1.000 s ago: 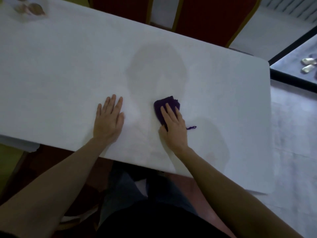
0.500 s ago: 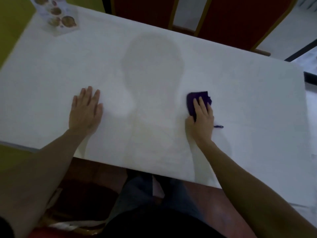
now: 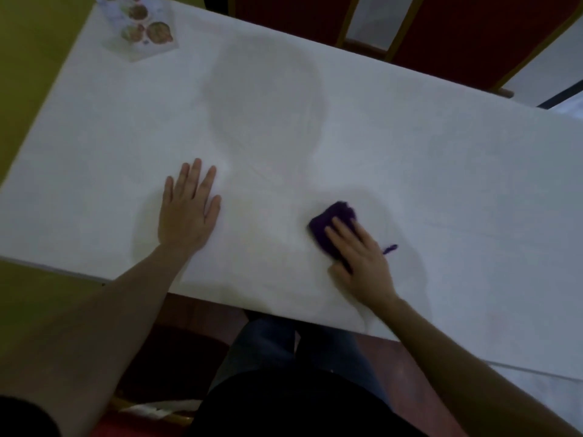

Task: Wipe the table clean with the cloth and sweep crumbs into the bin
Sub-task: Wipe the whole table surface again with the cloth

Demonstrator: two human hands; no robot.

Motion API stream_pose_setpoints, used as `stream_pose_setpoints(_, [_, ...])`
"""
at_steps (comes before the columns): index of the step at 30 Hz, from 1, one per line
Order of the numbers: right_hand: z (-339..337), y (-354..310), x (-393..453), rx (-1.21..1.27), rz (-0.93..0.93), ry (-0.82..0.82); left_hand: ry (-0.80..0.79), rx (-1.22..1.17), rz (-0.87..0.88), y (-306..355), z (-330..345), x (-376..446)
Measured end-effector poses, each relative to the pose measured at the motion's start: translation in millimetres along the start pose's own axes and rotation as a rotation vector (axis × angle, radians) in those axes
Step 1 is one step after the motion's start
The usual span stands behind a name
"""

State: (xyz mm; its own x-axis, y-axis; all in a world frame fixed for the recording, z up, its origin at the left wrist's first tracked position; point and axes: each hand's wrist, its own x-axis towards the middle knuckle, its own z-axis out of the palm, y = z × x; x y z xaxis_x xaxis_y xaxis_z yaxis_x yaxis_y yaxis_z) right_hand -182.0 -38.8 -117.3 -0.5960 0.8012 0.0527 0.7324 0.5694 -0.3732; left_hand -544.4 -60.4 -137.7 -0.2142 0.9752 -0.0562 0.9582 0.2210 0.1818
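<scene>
Two hands: both lay on the white table [image 3: 410, 146], well apart, the person's dark lap showing below the near edge.
Left hand [image 3: 188, 212]: flat on the bare tabletop, palm down, fingers straight and slightly spread, holding nothing.
Right hand [image 3: 362, 260]: pressed down on the purple cloth [image 3: 331, 220], fingers extended over it rather than curled round it; the thumb lay beside the cloth's near-left edge.
Cloth position: bunched on the table under the right hand, right of centre and close to the near edge; its far-left part stuck out beyond the fingertips, and a loose purple thread [image 3: 390, 248] trailed out on the hand's right side.
Table surface: white, with a large soft shadow of the person's head across the middle; crumbs could not be made out.
Far left corner: a printed card [image 3: 142, 29] with pictures of food lay on the table, well apart from both hands.
Far side: red chairs [image 3: 457, 36] with yellowish frames stood just beyond the table's far edge.
Left side: a yellow-green surface [image 3: 31, 58] bordered the table.
</scene>
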Motion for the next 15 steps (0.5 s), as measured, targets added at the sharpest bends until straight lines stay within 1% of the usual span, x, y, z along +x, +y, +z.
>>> stream_pose_setpoints(2, [-10.7,28.9,18.3,-0.006,0.122,0.017,0.0,0.006,0.001,0.2,-0.2,-0.5])
stream_pose_setpoints(4, [-19.7,43.1,52.9,0.001,0.285,0.048,-0.001,0.005,-0.001,-0.7,-0.1,-0.8])
stream_pose_setpoints(6, [-22.3,42.5,98.2,0.018,0.427,0.07,0.0,0.006,0.002,-1.3,0.7,-1.7])
stream_pose_setpoints(8, [-18.1,30.8,146.3,0.037,0.495,0.09,0.008,0.002,0.011,-2.0,1.9,-2.5])
stream_pose_setpoints(9, [-14.0,20.8,167.3,0.045,0.496,0.09,0.01,-0.001,0.014,-2.8,2.3,-2.6])
stream_pose_setpoints(11, [-2.2,-6.4,197.6,0.056,0.433,0.059,0.012,0.006,0.012,-4.6,2.3,-2.7])
stream_pose_setpoints(13, [11.5,-37.2,208.8,0.066,0.316,0.006,0.013,0.019,0.011,-4.6,1.0,-2.0])
stream_pose_setpoints(15, [23.9,-61.9,197.8,0.071,0.186,-0.028,0.009,0.019,0.015,-3.8,-0.2,-3.2])
